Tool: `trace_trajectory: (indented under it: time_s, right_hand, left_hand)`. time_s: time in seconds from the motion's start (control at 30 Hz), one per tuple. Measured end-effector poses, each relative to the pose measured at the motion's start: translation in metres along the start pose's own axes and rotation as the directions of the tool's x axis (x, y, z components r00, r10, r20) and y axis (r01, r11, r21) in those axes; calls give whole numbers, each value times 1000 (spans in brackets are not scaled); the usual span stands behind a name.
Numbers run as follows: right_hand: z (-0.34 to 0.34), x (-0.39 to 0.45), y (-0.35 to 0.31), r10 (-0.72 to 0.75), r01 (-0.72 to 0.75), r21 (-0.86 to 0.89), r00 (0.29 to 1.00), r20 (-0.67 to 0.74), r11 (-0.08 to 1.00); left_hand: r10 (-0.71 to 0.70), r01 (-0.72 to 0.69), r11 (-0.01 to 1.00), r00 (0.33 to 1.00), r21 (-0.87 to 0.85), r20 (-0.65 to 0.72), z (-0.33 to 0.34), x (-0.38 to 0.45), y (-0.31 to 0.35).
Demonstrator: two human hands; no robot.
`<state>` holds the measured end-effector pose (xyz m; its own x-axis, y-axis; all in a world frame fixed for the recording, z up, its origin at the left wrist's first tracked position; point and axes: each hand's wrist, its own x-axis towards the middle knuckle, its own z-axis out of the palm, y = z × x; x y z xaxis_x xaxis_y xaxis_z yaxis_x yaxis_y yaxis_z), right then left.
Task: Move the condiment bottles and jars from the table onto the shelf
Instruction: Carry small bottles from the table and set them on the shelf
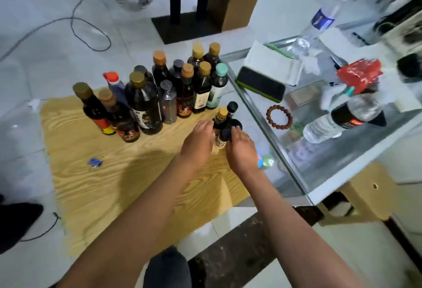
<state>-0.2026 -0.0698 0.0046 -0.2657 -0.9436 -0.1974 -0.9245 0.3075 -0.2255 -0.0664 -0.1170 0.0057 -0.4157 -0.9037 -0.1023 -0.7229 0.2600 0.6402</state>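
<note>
Both hands down on a small cluster of dark bottles at the wood-grain tabletop's [96, 187] edge. Left hand [198, 140] w/ fingers against a gold-cap bottle [221, 117]; right hand [241, 148] over a dark-cap bottle [226, 136]. How tight either grip is: can't tell. Black-cap bottle [232, 107] just beyond. Main bottle group [159, 91] stands farther out, left of the hands.

The near and left parts of the wood-grain board [109, 187] lie open, with only a small blue scrap [95, 162] there. A dense cluster of upright bottles [159, 91] blocks its far side. On the right, the glass-topped table [296, 173] edge and a few small bottles [226, 125] hem things in.
</note>
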Motion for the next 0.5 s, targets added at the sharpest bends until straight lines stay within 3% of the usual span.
trace_trajectory:
  time_s: [0.17, 0.37, 0.5]
  right_hand:
    - [16, 22, -3, 88, -92, 118, 995, 36, 989]
    - [24, 30, -4, 142, -148, 229, 989, 41, 962]
    - [26, 25, -4, 154, -156, 294, 988, 27, 943]
  left_hand:
    - [-83, 94, 971, 995, -222, 59, 24, 59, -9]
    - [-51, 75, 949, 995, -308, 86, 39, 91, -23]
    - [-81, 100, 958, 993, -270, 80, 43, 89, -33]
